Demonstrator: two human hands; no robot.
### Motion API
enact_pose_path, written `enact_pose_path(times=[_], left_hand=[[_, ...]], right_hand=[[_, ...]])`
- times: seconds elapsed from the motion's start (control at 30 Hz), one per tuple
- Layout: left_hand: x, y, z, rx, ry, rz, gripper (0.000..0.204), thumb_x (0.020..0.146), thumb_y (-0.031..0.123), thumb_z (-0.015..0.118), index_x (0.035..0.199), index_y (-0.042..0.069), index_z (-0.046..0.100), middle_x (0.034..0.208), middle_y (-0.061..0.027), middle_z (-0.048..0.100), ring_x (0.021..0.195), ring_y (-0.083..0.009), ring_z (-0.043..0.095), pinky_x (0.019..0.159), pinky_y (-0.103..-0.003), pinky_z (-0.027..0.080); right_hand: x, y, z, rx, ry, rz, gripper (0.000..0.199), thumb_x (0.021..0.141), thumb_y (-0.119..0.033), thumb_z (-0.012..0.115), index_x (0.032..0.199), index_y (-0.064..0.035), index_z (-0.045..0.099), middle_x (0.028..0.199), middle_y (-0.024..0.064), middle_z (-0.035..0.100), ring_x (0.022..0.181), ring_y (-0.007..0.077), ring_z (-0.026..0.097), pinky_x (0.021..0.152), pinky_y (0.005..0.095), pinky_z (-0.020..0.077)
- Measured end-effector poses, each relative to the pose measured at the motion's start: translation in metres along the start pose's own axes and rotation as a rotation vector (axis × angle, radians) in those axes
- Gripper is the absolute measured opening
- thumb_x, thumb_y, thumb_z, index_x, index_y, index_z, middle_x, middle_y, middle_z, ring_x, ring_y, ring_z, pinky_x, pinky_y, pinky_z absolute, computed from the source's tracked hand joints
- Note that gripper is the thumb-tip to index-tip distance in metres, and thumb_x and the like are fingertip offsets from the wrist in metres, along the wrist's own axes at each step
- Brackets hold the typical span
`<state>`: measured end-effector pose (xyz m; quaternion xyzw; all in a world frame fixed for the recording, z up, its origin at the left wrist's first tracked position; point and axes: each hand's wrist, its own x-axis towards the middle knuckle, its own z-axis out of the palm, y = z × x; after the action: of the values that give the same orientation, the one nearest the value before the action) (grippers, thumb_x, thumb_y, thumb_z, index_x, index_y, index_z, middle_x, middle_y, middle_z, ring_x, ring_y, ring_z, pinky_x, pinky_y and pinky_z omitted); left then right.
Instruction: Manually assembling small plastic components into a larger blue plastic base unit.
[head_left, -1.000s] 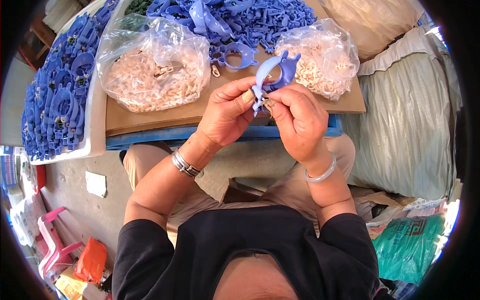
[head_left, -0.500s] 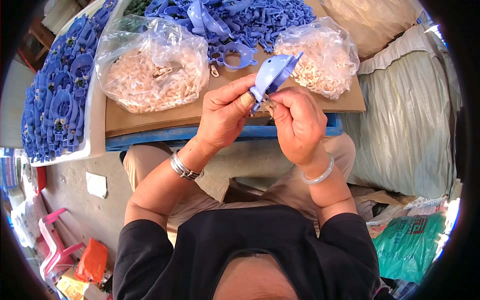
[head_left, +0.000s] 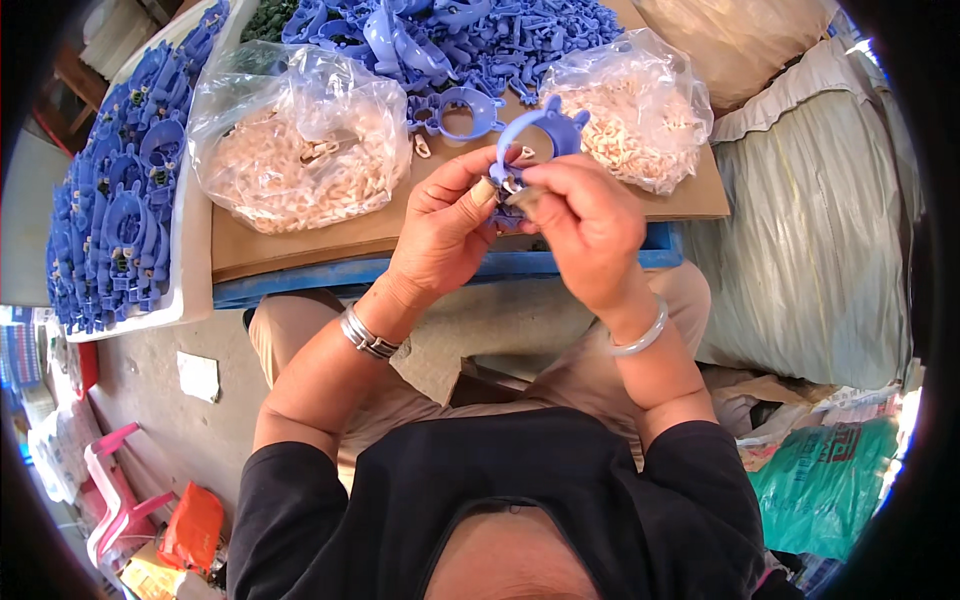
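Between finger and thumb, my left hand [head_left: 440, 225] is closed on the narrow end of a hollow blue plastic toy part [head_left: 568, 128], its round rim tilted upward. My right hand [head_left: 592, 228] meets it from the other side, thumb and forefinger pinched at that same end. A little white shows there, but the fingers hide what the right hand pinches. Both hands are above the near edge of the cardboard [head_left: 270, 255]. Just beyond them lie a flat blue ring-shaped part [head_left: 487, 110] and a small pale plastic piece [head_left: 422, 147].
Clear bags of small pale pieces stand at left [head_left: 300, 175] and right [head_left: 640, 125]. Behind is a heap of blue parts [head_left: 540, 45]. A white tray [head_left: 192, 250] of blue assemblies is at far left. A large sack [head_left: 810, 220] bounds the right side; a pink stool [head_left: 115, 495] stands lower left.
The blue part has turned in my hands, so its open rim now shows instead of its domed outside. My right hand has shifted slightly left, its fingers nearer the left thumb.
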<state>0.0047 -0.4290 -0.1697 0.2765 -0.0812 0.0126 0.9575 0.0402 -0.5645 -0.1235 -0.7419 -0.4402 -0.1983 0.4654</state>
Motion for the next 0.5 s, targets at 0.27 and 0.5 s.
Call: enact_pose_path(times=[0.27, 0.5], left_hand=[[0.004, 0.003, -0.010, -0.080, -0.130, -0.073, 0.038, 0.084, 0.013, 0.055, 0.118, -0.001, 0.044, 0.106, -0.0124, 0.056, 0.088, -0.0209, 0.059, 0.069, -0.034, 0.053], [0.000, -0.003, -0.008, -0.081, -0.016, -0.090, 0.035, 0.084, 0.009, 0.053, 0.117, -0.001, 0.046, 0.104, -0.0101, 0.057, 0.086, -0.0187, 0.059, 0.069, -0.034, 0.053]], right_hand=[[0.000, 0.001, -0.006, 0.185, 0.053, 0.062, 0.012, 0.078, 0.007, 0.054, 0.089, 0.0026, 0.058, 0.083, 0.0114, 0.057, 0.063, 0.0128, 0.057, 0.054, 0.0222, 0.0461], [-0.002, 0.007, 0.002, -0.072, -0.007, -0.161, 0.019, 0.071, 0.011, 0.056, 0.088, 0.0022, 0.057, 0.080, 0.0100, 0.057, 0.055, 0.0132, 0.055, 0.046, 0.0233, 0.0445]])
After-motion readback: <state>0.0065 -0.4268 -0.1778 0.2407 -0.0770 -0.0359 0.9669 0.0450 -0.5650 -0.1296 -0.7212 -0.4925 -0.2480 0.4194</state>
